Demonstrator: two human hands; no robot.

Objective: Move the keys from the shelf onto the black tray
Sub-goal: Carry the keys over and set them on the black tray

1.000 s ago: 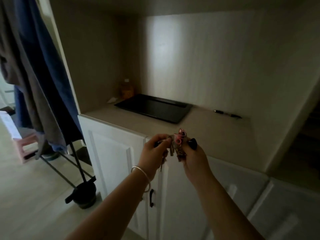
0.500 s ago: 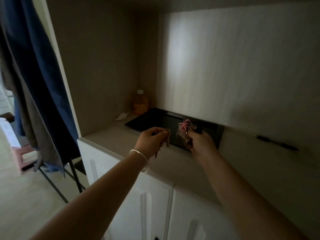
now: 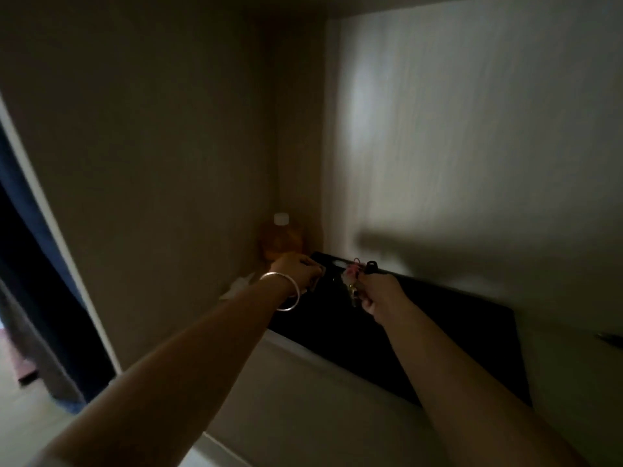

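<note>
While both arms reached over the tray (image 3: 472,332), the right hand (image 3: 381,296) was clenched on the keys (image 3: 354,281), a bunch with a pink ring and a black fob held above the tray's far left part. At its 9 o'clock, the left hand (image 3: 298,269), with a bangle (image 3: 286,291) on its wrist, pinched something small; what it was could not be told. A bottle (image 3: 281,237) stood at the tray's 11 o'clock, in the corner.
</note>
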